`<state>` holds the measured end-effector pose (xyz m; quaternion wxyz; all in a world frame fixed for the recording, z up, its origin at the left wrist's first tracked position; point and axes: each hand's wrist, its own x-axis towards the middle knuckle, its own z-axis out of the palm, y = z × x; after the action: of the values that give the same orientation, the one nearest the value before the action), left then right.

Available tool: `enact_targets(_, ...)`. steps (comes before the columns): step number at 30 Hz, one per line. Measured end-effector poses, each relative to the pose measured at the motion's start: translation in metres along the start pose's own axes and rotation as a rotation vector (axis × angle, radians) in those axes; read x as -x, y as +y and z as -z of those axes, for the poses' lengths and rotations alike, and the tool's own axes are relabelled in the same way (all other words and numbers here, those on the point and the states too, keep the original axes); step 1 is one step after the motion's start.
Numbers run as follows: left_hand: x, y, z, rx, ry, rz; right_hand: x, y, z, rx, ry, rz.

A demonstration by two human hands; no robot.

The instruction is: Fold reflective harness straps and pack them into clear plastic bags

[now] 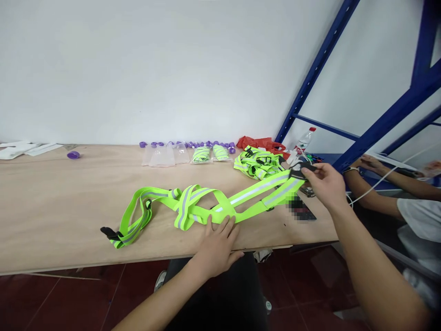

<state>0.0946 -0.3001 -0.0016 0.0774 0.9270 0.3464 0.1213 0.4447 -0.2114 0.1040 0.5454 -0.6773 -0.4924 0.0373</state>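
Note:
A neon yellow-green reflective strap harness (224, 205) lies stretched across the wooden table, its left end looped and tipped with a black piece. My left hand (219, 243) rests palm down at the table's front edge, fingers spread, fingertips on the harness's middle joint. At the right, my right hand (325, 183) pinches the black end piece (300, 170) of the harness, with two straps running from it toward the middle. A dark phone (303, 209), partly pixelated, lies below those straps.
Behind are a pile of green straps (257, 163), a red bag (260, 142), two packed bags (201, 154), clear bags (158, 155), several purple items and a bottle (305, 140). Blue shelving (317, 69) and another person's arms (375, 188) are at right.

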Motion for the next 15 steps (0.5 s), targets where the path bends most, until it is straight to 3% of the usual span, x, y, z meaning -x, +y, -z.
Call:
enact_targets(7, 0.003, 0.015, -0.003, -0.049, -0.021, 0.074, 0.013, -0.038, 0.011, 0.085, 0.189, -0.072)
enact_targets(15, 0.008, 0.039, -0.001, -0.190, -0.019, 0.137, 0.004, -0.037, -0.005, -0.065, 0.164, -0.179)
